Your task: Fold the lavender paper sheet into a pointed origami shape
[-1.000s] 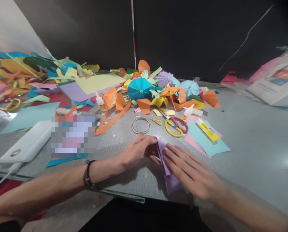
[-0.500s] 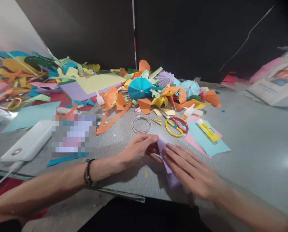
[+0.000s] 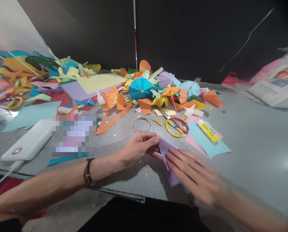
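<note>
"Where is the paper?"

"The folded purple paper [image 3: 171, 176] lies on the grey table [image 3: 130, 167], right in front of the person. It sits between the two hands."

"Which way does it point?"

"Its long side goes up and down. One tip is far away, by the left hand. The other tip is near the person and leans a little to the right."

"Which hand is closer?"

"The right hand [image 3: 190, 175] is closer. It lies flat on the paper, open and not curled. It looks a bit blurry."

"And the other hand?"

"The left hand [image 3: 140, 148] comes in from the left, with a dark bracelet [image 3: 87, 170] on the wrist. Its thumb and fingers make a narrow pinch at the far end of the paper. I cannot tell how tight it is."

"What is close by?"

"Past the hands are a round metal ring [image 3: 142, 117] and scissors with yellow and red handles [image 3: 170, 132]. A yellow glue stick [image 3: 208, 132] lies on a blue sheet [image 3: 204, 145]."
</note>
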`<action>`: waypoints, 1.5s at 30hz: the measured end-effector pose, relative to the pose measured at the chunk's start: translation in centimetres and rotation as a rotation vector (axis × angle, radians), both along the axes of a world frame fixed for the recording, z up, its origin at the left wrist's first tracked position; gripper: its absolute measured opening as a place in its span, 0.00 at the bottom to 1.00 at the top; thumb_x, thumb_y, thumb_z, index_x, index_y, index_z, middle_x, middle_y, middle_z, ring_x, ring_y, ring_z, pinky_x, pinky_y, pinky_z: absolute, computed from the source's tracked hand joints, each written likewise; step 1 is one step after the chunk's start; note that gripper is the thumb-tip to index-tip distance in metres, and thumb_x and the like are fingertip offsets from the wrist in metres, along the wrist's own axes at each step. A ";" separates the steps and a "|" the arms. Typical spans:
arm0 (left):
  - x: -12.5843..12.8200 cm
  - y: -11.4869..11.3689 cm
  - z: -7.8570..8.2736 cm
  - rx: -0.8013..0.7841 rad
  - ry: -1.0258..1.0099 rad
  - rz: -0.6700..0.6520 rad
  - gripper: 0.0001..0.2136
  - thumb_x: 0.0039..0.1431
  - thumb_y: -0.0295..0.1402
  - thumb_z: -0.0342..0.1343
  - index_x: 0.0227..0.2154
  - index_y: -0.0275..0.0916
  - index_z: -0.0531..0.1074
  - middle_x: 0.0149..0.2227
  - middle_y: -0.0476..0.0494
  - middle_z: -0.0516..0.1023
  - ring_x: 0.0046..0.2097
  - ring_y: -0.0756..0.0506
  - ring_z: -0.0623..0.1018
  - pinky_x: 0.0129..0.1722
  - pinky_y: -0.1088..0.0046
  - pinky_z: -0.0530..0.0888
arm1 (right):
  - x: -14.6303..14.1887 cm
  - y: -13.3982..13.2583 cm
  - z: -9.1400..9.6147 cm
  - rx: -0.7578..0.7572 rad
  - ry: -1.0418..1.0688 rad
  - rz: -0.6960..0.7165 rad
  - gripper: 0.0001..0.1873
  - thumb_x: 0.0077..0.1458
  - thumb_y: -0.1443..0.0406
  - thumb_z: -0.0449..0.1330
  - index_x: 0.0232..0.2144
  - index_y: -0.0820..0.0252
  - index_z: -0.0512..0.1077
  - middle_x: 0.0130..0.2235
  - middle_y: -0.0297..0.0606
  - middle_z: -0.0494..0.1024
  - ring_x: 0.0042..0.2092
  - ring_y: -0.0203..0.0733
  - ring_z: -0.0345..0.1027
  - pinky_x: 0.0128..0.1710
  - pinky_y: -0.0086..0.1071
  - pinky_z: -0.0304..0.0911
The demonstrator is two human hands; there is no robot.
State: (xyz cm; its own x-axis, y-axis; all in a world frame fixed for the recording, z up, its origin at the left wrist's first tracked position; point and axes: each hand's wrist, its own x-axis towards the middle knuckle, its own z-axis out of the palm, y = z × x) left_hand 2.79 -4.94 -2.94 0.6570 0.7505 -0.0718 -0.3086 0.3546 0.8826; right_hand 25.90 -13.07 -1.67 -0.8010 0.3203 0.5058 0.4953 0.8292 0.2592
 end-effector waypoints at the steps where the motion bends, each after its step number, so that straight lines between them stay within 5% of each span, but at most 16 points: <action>1: 0.0 0.0 0.0 -0.001 -0.007 0.000 0.16 0.61 0.42 0.67 0.30 0.31 0.76 0.28 0.46 0.77 0.32 0.50 0.79 0.36 0.71 0.81 | 0.0 0.0 0.0 0.003 -0.002 0.003 0.22 0.69 0.77 0.45 0.51 0.77 0.77 0.56 0.54 0.80 0.62 0.57 0.72 0.60 0.49 0.73; 27: -0.1 0.1 -0.1 0.132 0.081 0.030 0.18 0.63 0.44 0.64 0.29 0.31 0.76 0.28 0.46 0.77 0.32 0.50 0.79 0.37 0.71 0.83 | -0.5 0.2 -0.8 0.010 0.051 0.004 0.11 0.66 0.76 0.57 0.45 0.74 0.79 0.53 0.56 0.82 0.60 0.58 0.73 0.59 0.48 0.72; 31: -0.2 -0.3 0.2 0.189 0.148 -0.026 0.19 0.64 0.46 0.63 0.30 0.32 0.76 0.30 0.45 0.78 0.32 0.50 0.80 0.36 0.73 0.82 | -0.3 0.5 0.8 -0.309 0.358 0.050 0.07 0.67 0.67 0.60 0.45 0.63 0.77 0.45 0.44 0.85 0.49 0.48 0.79 0.50 0.42 0.76; 34: -0.1 -0.8 0.5 0.197 0.190 -0.124 0.21 0.64 0.48 0.62 0.28 0.33 0.74 0.28 0.45 0.77 0.31 0.50 0.80 0.35 0.74 0.81 | 0.1 1.0 2.1 -0.662 0.653 -0.103 0.08 0.71 0.64 0.56 0.38 0.56 0.74 0.36 0.38 0.82 0.39 0.43 0.77 0.39 0.36 0.74; 39: 0.1 -1.5 0.9 0.204 0.194 -0.231 0.21 0.65 0.48 0.61 0.26 0.34 0.72 0.28 0.47 0.75 0.31 0.50 0.80 0.32 0.76 0.80 | -0.4 1.6 2.4 -1.215 0.446 -0.299 0.23 0.73 0.53 0.50 0.27 0.57 0.64 0.26 0.31 0.68 0.28 0.35 0.62 0.27 0.29 0.59; 45: -0.1 -1.5 0.7 0.198 0.255 -0.289 0.20 0.70 0.47 0.55 0.27 0.36 0.68 0.22 0.50 0.76 0.20 0.54 0.75 0.20 0.83 0.72 | -1.0 1.4 1.8 -1.371 0.419 -0.299 0.23 0.72 0.52 0.52 0.27 0.57 0.64 0.27 0.29 0.65 0.29 0.34 0.57 0.28 0.29 0.54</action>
State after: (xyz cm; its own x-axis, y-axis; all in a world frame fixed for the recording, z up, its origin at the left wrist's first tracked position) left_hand 2.73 -6.39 -2.23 0.8221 0.5537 -0.1323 0.0152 0.2109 0.9774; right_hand 24.89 -11.63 0.13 -0.4942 0.8560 -0.1516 0.5284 0.1573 -0.8343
